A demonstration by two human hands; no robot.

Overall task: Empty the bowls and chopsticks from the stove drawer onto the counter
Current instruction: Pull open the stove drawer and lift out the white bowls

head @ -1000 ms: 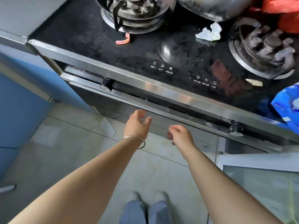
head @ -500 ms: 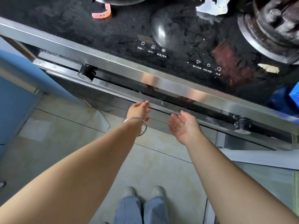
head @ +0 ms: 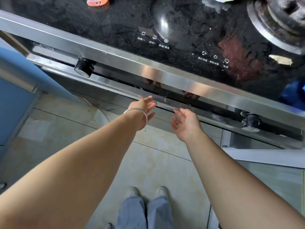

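Mid-frame, my left hand (head: 143, 107) and right hand (head: 185, 121) are open, empty, fingertips at the drawer handle (head: 165, 100). I'd hook under that rigid, probably slick steel lip; I expect a heavy drawer.

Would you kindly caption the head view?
Both open hands, left and right, reach for the closed stove drawer.

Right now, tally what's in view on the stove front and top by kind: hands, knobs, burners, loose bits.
Hands: 2, left hand and right hand, both open at the drawer handle
Black knobs: 2
Burners: 1, cut off by the frame
Orange clip: 1
Paper scrap: 1
Total: 7
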